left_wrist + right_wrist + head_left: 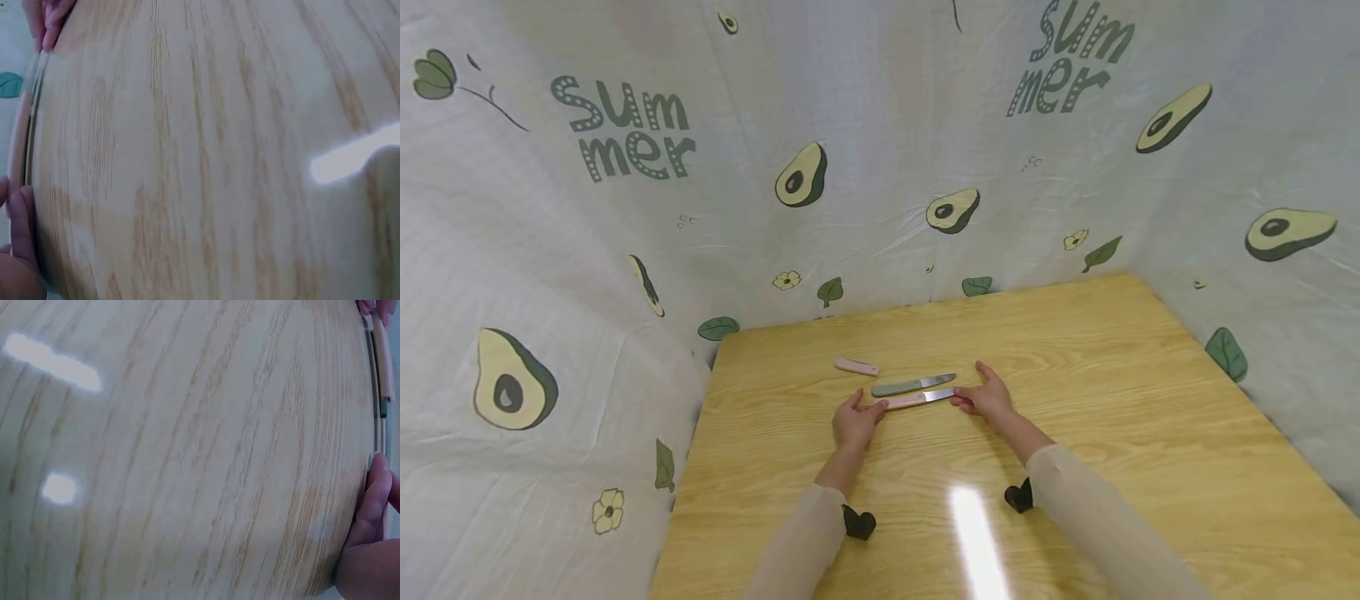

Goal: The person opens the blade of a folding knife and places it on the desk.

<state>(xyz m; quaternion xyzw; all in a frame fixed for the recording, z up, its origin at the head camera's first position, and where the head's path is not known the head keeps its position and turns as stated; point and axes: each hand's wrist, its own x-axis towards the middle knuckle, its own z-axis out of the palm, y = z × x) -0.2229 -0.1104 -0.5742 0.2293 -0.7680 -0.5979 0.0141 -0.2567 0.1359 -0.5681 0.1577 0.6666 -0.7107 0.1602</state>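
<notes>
Knife with a pink handle (919, 399) is stretching crosswise between the person's hands near the middle of the wooden table (1150, 417), its blade (939, 395) pointing right. Fingers of the left hand (854, 427) are pinching the handle's outer end, while those of the right hand (995, 402) are pinching the blade near its tip. Whether this knife is touching the tabletop is staying hard to tell. Just beyond it, a knife with a green handle (913, 385) is lying almost parallel, its blade also pointing right. Farther back and to the left, a small pink piece (857, 367) is resting on the wood, set apart from both knives. Light sleeves (797, 542) are covering the forearms, and a black heart-shaped piece (860, 523) is showing at each wrist. Behind the table, a pale cloth (880, 108) printed with avocados is hanging, and a bright reflection (977, 542) is shining on the near tabletop.
</notes>
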